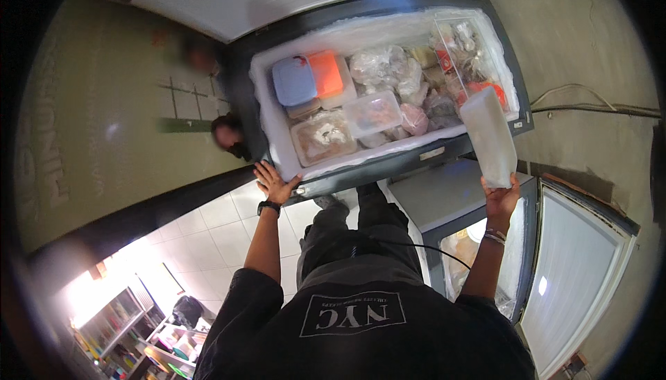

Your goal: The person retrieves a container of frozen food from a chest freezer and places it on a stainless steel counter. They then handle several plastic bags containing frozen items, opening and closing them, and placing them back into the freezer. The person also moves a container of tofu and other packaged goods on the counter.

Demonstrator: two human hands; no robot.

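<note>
My right hand grips one end of a long frosted block, which looks like ice or a pale container. Its far end overlaps the right end of an open chest freezer. My left hand rests on the freezer's near left corner, holding nothing, fingers spread. Inside the frosted freezer are a blue-lidded container, an orange lid, a clear tub, a frost-covered tub, knotted plastic bags and, at the right, a wire basket with bagged items.
The raised freezer lid stands behind. A second freezer stands open at the lower right, its lid leaning towards the wall. Cables run along the right wall. Shelving with household items is at the lower left.
</note>
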